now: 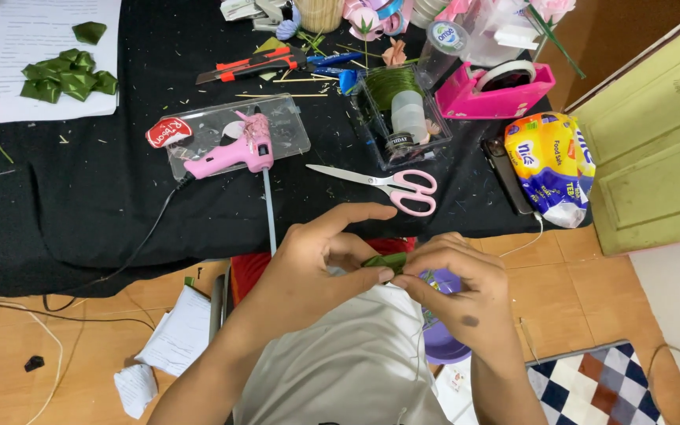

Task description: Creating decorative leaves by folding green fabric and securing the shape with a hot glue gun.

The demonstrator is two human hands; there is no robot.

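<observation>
Both hands met at frame centre: left hand (308, 264) and right hand (454, 287) pinched narrow on one green ribbon piece (385, 260), fingertips touching it from 9 and 3 o'clock. Long axis ran roughly 9 to 3, slightly tilted, equally near either hand. Below at 5 o'clock, partly hidden purple dish (438, 342). Farther, at 12 o'clock, pink scissors (403, 187) on the black cloth (80, 205); at 10 o'clock, pink glue gun (234, 153). Farthest, at 10 o'clock, folded green leaves (68, 79) on white paper (33, 31).
</observation>
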